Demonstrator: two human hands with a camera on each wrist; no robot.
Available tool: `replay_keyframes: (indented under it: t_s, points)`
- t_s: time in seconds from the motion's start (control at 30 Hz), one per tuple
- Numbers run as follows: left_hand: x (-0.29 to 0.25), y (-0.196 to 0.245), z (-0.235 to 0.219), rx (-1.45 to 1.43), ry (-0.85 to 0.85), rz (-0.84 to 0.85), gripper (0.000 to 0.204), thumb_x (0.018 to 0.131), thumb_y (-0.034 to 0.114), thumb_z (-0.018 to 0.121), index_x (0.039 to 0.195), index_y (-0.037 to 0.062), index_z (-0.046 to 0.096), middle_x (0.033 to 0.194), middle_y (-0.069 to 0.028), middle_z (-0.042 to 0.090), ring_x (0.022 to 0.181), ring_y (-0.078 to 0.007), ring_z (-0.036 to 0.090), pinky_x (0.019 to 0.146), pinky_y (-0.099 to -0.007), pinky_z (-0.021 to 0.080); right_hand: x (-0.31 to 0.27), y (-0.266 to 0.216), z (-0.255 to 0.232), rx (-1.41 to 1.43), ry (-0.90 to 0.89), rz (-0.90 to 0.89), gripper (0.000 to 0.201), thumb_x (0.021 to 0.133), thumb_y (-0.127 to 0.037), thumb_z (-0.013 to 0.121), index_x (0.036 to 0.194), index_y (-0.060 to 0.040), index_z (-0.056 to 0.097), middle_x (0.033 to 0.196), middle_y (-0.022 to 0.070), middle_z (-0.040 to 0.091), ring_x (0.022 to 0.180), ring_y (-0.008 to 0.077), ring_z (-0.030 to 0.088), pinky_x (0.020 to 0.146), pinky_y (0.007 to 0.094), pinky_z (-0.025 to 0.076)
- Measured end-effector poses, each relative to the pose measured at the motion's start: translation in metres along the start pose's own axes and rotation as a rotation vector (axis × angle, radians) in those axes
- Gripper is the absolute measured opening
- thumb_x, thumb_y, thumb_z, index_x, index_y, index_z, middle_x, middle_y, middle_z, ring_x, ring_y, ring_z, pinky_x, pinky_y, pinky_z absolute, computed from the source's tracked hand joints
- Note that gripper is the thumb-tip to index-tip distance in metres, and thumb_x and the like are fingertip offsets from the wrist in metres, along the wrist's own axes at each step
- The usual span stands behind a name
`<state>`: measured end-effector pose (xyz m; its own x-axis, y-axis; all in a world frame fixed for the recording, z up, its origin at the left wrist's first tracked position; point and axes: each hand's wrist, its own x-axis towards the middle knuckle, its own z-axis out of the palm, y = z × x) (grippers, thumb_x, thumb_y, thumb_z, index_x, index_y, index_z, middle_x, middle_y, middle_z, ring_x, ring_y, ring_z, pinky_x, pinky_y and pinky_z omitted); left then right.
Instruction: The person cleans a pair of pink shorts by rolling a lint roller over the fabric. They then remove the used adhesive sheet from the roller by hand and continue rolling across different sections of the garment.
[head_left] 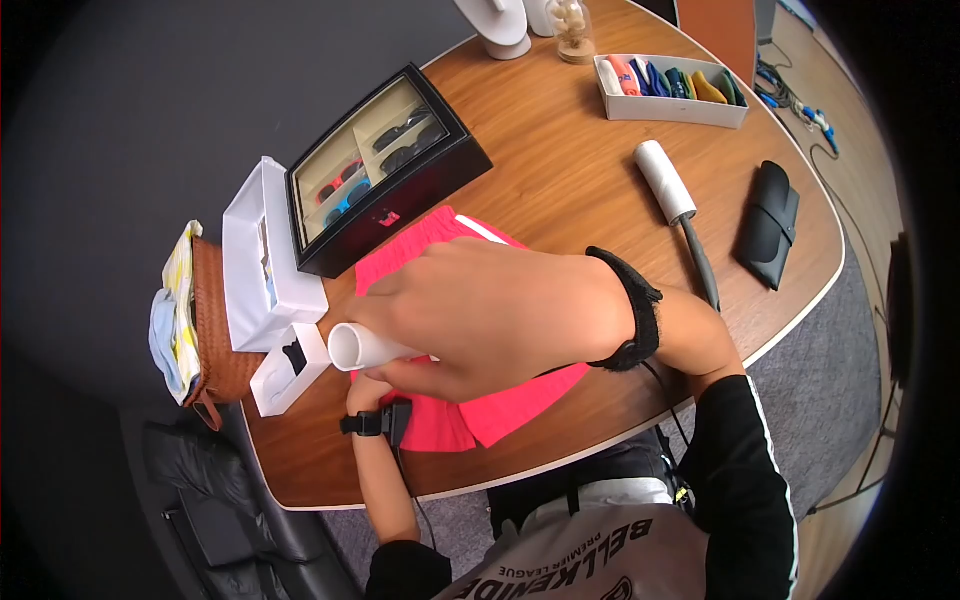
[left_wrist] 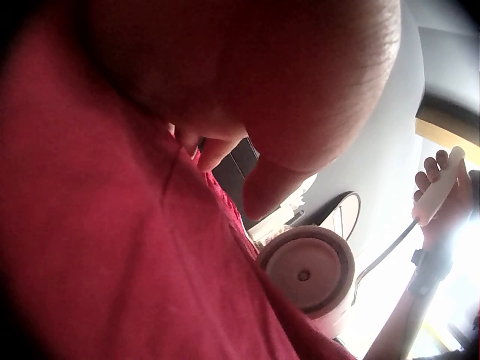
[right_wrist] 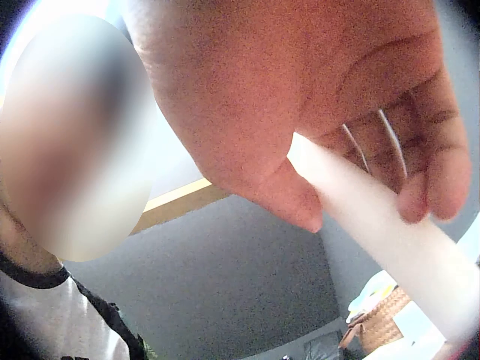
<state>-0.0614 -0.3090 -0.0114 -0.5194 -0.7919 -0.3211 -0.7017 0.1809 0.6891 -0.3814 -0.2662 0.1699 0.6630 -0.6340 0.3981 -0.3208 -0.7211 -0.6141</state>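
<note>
From where I stand, it looks like the middle of a lint-rolling job. The bright pink-red cloth shorts [head_left: 430, 425] lie on the brown wooden table [head_left: 560, 120], at the centre of the head view. The right hand [head_left: 490, 310] is wrapped round a smooth white tubular handle [right_wrist: 382, 232], thumb on one side and fingers curled on the other. The left hand [head_left: 370, 390] is down at the shorts, thumb apart from the fingers, which seem to lie against the cloth.

I'd judge the next move calls for an even stroke along the fabric while the left hand steadies it.

The head view hides most of the left hand behind the right; the left wrist view shows its thumb and fingertips, plus a thin bent rod [left_wrist: 386, 246] running from the handle towards a round-ended roller [left_wrist: 292, 262]. Only the head view shows a second, grey-handled lint roller [head_left: 664, 183], upper right.
</note>
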Motion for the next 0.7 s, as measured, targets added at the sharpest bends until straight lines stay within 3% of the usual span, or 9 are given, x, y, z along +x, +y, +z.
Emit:
replay_keyframes:
  t_s: [0.47,0.7]
  points:
    - [-0.0022,-0.0084,-0.0005,-0.005,0.011,0.011,0.034,0.101,0.015,0.054,0.131,0.0004,0.056,0.13,-0.0146,0.063,0.123,-0.027,0.057,0.1,-0.0383,0.045,0.0016,-0.0025,-0.0024,-0.02,-0.053,0.035,0.028,0.093,-0.024,0.062,0.113,-0.0047,0.06,0.083,0.0159,0.068,0.071,0.0369,0.065,0.064,0.0451,0.052]
    - [0.0009,-0.0082,0.0019,0.006,0.007,0.025,0.034,0.101,0.015,0.054,0.131,0.0003,0.056,0.13,-0.0146,0.063,0.123,-0.0268,0.058,0.1,-0.0381,0.046,-0.0007,0.0014,0.0013,0.0,0.007,0.008,0.03,0.092,-0.023,0.062,0.115,-0.0049,0.06,0.083,0.0156,0.068,0.07,0.0367,0.065,0.063,0.0453,0.051]
